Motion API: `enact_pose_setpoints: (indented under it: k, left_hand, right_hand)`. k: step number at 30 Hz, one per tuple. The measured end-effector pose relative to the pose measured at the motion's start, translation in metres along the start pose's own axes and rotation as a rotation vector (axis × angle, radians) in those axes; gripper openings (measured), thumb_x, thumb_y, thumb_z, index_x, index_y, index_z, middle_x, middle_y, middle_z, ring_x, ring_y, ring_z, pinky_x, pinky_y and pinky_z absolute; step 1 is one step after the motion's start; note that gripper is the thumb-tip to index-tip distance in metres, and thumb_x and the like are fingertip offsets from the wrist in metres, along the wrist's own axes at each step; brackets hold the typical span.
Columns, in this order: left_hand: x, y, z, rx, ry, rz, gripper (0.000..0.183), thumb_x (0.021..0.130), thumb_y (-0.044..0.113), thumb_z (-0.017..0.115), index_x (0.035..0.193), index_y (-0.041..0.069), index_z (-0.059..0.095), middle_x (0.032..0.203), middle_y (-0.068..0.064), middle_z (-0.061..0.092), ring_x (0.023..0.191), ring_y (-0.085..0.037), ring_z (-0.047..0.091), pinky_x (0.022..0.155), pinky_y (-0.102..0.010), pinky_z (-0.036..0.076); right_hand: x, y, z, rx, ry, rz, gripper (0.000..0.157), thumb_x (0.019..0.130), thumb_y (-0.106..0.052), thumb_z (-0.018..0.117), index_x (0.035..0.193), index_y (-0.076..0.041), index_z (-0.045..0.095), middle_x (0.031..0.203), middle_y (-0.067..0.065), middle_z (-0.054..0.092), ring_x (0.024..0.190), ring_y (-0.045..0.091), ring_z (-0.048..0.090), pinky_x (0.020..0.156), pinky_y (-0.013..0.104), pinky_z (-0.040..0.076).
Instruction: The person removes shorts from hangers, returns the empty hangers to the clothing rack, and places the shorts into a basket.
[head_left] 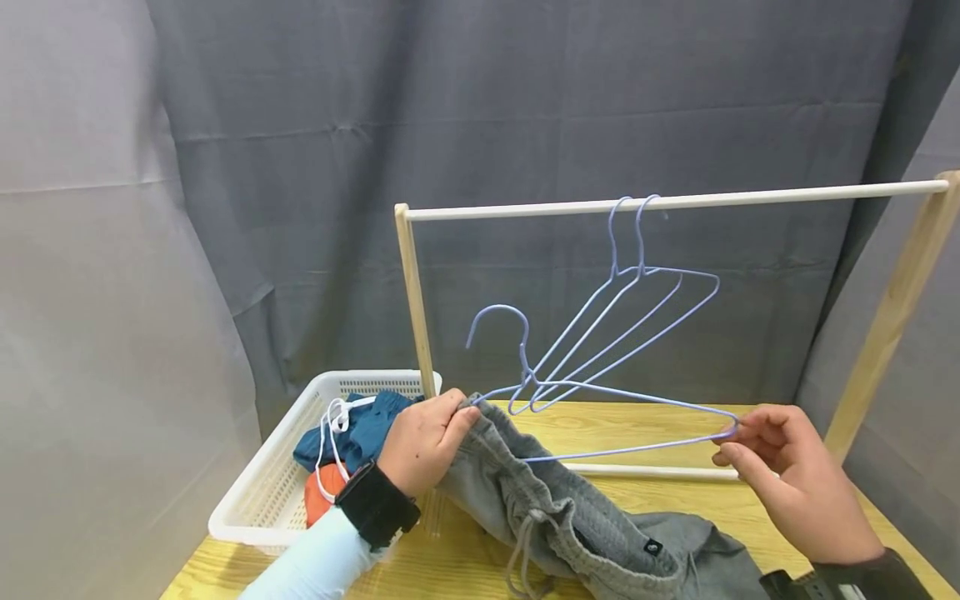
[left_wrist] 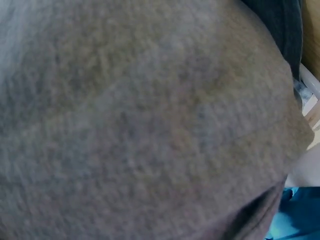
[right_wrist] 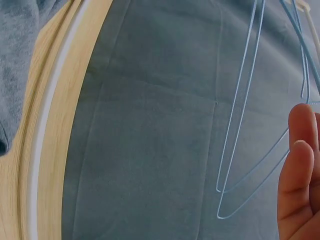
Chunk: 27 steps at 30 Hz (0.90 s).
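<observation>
Grey drawstring sweatpants (head_left: 510, 492) hang from my left hand (head_left: 423, 442), which grips one end of their waistband. The left end of a light-blue wire hanger (head_left: 637, 392) sits inside the waistband by that hand; its hook points up and to the left. My right hand (head_left: 795, 483) pinches the hanger's right corner, outside the waistband. The waist opening sags below the hanger, with its drawstring dangling at the front. In the left wrist view the grey cloth (left_wrist: 150, 125) fills most of the frame and hides the hand. Fingers (right_wrist: 300, 175) show at the right edge of the right wrist view.
Two more blue hangers (head_left: 615, 275) hang on the white rail (head_left: 510, 211) of a wooden rack behind the hands. At left, a white basket (head_left: 247, 492) holds blue clothing (head_left: 375, 429) and an orange item (head_left: 318, 493). A low white bar (head_left: 652, 472) crosses the wooden table (head_left: 637, 498).
</observation>
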<state>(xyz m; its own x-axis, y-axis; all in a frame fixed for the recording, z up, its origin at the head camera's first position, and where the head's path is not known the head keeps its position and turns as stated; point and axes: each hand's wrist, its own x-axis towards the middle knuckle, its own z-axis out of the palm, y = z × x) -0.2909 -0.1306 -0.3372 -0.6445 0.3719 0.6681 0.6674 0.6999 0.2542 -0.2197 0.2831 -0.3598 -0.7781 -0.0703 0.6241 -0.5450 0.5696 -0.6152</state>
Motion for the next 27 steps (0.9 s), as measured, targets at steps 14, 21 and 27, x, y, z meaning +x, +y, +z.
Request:
enact_pose_setpoints:
  k: [14,21,27]
  left_hand:
    - [-0.007,0.006,0.005,-0.019,-0.101,0.014,0.030,0.106,0.034,0.050,0.080,0.020,0.046,0.066,0.009,0.033,0.056,-0.006,0.038,0.053,-0.024,0.032]
    - [-0.011,0.006,0.003,-0.046,-0.130,-0.002,0.030,0.107,0.036,0.049,0.080,0.021,0.045,0.067,0.009,0.033,0.056,-0.006,0.038,0.053,-0.024,0.031]
    - [-0.011,0.004,0.003,-0.060,-0.161,-0.008,0.033,0.108,0.039,0.046,0.079,0.022,0.045,0.066,0.009,0.033,0.055,-0.006,0.037,0.052,-0.024,0.030]
  right_hand:
    - [-0.002,-0.010,0.009,-0.054,-0.098,-0.017,0.017,0.101,-0.001,0.059,0.110,-0.014,0.065,0.084,-0.005,0.064,0.065,0.010,0.053,0.051,0.027,0.038]
    - [-0.003,-0.009,0.010,-0.007,-0.098,-0.014,0.021,0.102,0.001,0.056,0.096,-0.017,0.065,0.079,-0.004,0.058,0.065,0.012,0.050,0.053,0.027,0.038]
    - [-0.006,-0.007,0.010,-0.030,-0.104,-0.001,0.021,0.103,-0.001,0.056,0.095,-0.018,0.066,0.081,-0.006,0.060,0.068,0.012,0.053,0.059,0.025,0.041]
